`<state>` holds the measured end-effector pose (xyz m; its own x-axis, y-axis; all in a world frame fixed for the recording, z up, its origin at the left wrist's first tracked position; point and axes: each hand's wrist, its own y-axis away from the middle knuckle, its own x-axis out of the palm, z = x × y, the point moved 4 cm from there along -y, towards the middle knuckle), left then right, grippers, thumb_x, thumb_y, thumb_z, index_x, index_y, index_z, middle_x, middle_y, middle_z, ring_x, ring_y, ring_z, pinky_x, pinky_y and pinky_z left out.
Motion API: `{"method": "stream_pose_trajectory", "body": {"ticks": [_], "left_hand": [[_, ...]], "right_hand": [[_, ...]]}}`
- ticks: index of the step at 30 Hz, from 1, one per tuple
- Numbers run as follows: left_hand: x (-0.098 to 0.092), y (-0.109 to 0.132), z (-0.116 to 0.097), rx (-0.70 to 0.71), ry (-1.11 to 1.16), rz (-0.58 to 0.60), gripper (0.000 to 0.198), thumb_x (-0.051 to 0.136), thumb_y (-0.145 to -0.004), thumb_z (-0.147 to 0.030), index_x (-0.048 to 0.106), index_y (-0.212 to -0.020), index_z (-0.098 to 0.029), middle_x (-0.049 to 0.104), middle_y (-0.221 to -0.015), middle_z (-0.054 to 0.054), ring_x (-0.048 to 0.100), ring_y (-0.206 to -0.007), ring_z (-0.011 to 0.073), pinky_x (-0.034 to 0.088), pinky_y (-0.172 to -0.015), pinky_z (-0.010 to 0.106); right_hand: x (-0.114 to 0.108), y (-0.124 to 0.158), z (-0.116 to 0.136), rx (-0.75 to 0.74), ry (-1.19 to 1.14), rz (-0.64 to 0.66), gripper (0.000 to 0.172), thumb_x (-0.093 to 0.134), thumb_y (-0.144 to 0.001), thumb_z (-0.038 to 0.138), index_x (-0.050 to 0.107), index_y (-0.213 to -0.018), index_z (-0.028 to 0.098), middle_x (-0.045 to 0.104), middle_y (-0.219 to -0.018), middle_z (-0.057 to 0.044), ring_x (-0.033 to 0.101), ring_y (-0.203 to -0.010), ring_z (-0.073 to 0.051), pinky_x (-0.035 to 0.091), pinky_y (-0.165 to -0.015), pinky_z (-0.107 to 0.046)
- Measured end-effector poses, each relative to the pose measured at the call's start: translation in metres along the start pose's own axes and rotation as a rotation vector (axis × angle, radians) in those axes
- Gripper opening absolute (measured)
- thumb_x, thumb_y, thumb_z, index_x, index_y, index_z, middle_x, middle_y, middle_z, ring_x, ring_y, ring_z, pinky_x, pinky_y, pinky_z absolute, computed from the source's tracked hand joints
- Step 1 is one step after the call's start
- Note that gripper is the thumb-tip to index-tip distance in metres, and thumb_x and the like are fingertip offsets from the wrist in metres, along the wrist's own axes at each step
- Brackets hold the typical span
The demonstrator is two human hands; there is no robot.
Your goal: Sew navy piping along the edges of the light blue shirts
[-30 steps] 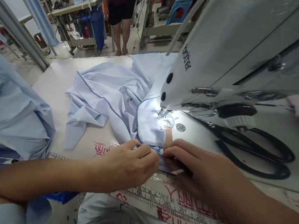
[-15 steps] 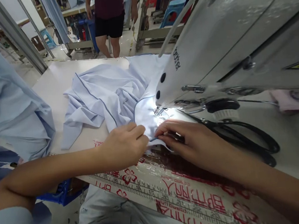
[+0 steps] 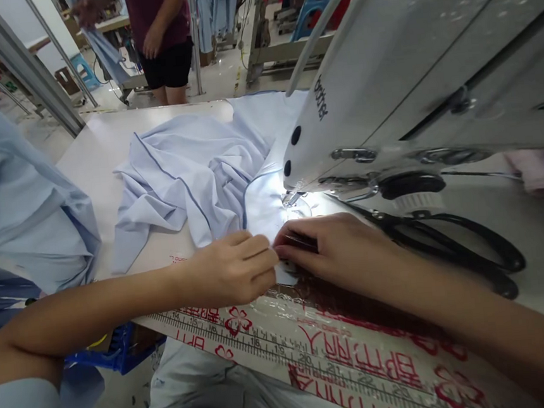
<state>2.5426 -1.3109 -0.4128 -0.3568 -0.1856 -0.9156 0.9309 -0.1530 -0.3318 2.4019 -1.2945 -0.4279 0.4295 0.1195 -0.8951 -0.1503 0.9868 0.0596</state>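
Note:
Light blue cloth point(image 3: 186, 154) with dark piped edges lies bunched on the table, its near end passing under the lit needle area of a white sewing machine point(image 3: 363, 101). My left hand point(image 3: 234, 267) is closed at the cloth's near edge, fingers curled and their tips hidden. Touching it or nearly so, my right hand point(image 3: 323, 244) pinches at the same edge just before the presser foot point(image 3: 292, 199). Something dark shows inside the right hand's curl; I cannot make out what. The cloth between the fingertips is mostly covered.
Black-handled scissors point(image 3: 466, 244) lie right of my right hand. A printed ruler strip point(image 3: 285, 349) runs along the table's front edge. More blue cloth point(image 3: 28, 193) hangs at left, above a blue crate point(image 3: 123, 350). Beyond the table stands a person point(image 3: 162, 36).
My hands have come together at the cloth's edge, the left shifting slightly right and the right slightly left. A loose cloth edge below them is now hidden. The person behind has moved left.

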Motion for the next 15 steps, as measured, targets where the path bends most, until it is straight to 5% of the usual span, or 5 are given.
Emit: {"method": "stream_pose_trajectory", "body": {"ticks": [5, 10, 15], "left_hand": [[0.007, 0.010, 0.003, -0.085, -0.001, 0.044, 0.020, 0.044, -0.089, -0.008, 0.055, -0.106, -0.004, 0.061, -0.096, 0.011, 0.054, -0.090, 0.0183, 0.048, -0.074, 0.030], [0.009, 0.011, 0.004, -0.107, 0.063, -0.007, 0.021, 0.046, -0.089, -0.007, 0.054, -0.107, -0.002, 0.062, -0.096, 0.011, 0.055, -0.094, 0.0192, 0.050, -0.078, 0.031], [0.008, 0.012, 0.001, -0.089, 0.069, -0.070, 0.019, 0.047, -0.088, -0.008, 0.055, -0.104, -0.001, 0.063, -0.096, 0.011, 0.055, -0.095, 0.0190, 0.050, -0.082, 0.031]], "right_hand": [[-0.009, 0.013, -0.007, -0.031, 0.047, -0.157, 0.020, 0.054, -0.081, 0.034, 0.057, -0.089, 0.016, 0.065, -0.074, -0.006, 0.058, -0.063, -0.019, 0.043, -0.056, -0.031], [-0.014, 0.035, -0.007, -0.320, 0.035, -0.214, 0.027, 0.039, -0.091, 0.030, 0.053, -0.110, 0.016, 0.065, -0.102, -0.011, 0.063, -0.087, -0.021, 0.052, -0.072, -0.033], [0.000, 0.047, -0.004, -0.360, 0.393, -0.288, 0.037, 0.036, -0.088, 0.019, 0.050, -0.123, 0.013, 0.068, -0.087, -0.009, 0.059, -0.049, -0.020, 0.039, -0.035, -0.031]]}}
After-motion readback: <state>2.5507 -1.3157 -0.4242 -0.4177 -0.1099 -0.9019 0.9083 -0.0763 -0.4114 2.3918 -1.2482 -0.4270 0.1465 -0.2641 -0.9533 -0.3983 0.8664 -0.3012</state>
